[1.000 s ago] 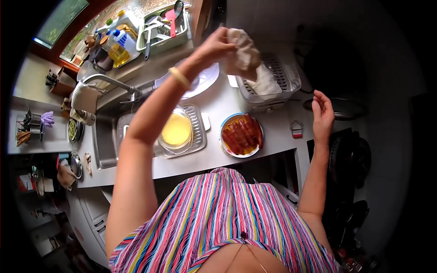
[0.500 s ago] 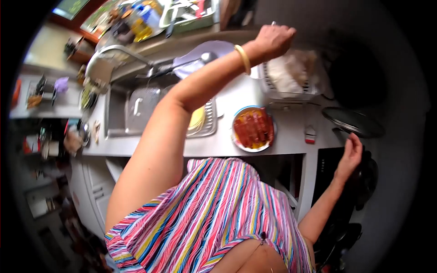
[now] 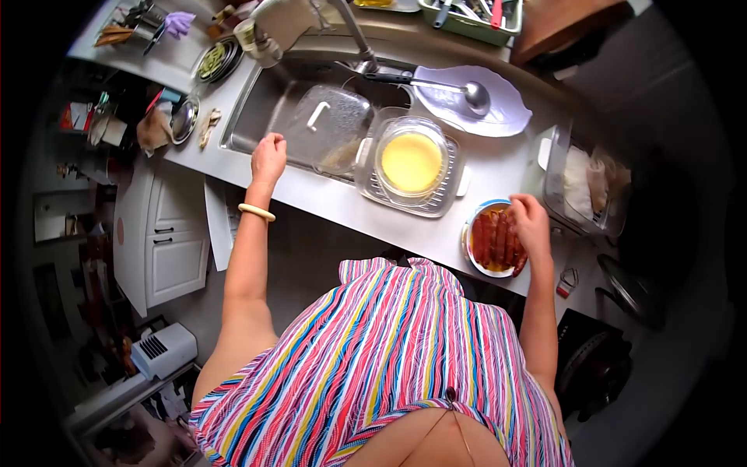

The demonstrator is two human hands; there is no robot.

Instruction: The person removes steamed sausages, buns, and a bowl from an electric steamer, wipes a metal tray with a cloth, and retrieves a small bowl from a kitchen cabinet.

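Note:
My left hand (image 3: 268,159) is over the counter at the sink's front edge, fingers curled together, and nothing shows in it. My right hand (image 3: 531,226) hovers at the right side of a blue-rimmed plate of red sausages (image 3: 495,240), its fingers bent inward and closed, with no object visible between them. Left of the plate, a glass bowl of yellow liquid (image 3: 412,162) sits on a clear ribbed tray (image 3: 436,204). The clear steamer (image 3: 554,167) at the right contains whitish cloth (image 3: 580,180).
A clear lid (image 3: 331,121) lies in the metal sink (image 3: 247,124) under the faucet (image 3: 350,31). Behind the bowl, a ladle (image 3: 476,98) rests on a pale leaf-shaped dish (image 3: 506,117). A red-handled tool (image 3: 566,286) and a dark-rimmed glass lid (image 3: 630,288) are at the right.
The cloth went from my left hand into the steamer. My left hand has moved left to the sink's front edge, my right hand to the sausage plate. The view has swung left.

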